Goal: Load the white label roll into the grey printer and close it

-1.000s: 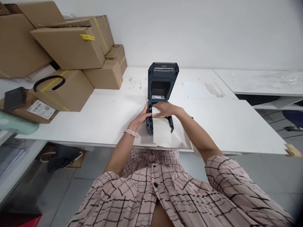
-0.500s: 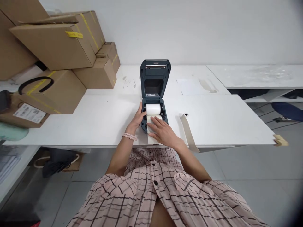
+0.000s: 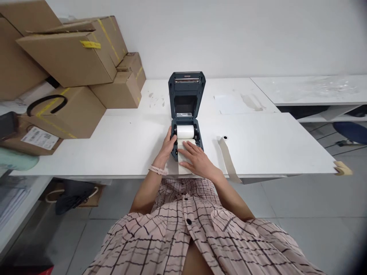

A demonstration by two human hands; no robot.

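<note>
A dark label printer (image 3: 172, 120) stands on the white table with its lid (image 3: 187, 91) raised. Inside sits a white label roll (image 3: 185, 131), and its strip (image 3: 185, 169) runs forward to the table's front edge. Along the printer's left side lies my left hand (image 3: 166, 146), gripping that side with the thumb over its rim. My right hand (image 3: 197, 158) rests on the strip with fingers stretched out, pressing on it and covering the printer's front right part. To the right, a small roll core with a trailing strip of backing paper (image 3: 228, 158) hangs slightly over the edge.
Cardboard boxes (image 3: 69, 61) are stacked at the left. A black looped handle or strap (image 3: 46, 100) lies over one box. Behind the printer rises a white wall. Thin sheets (image 3: 229, 104) lie at the back right, and a roll of tape (image 3: 342, 168) sits at the right corner.
The view has shifted very slightly. Both hands keep nearly the same places on the printer and the strip.
</note>
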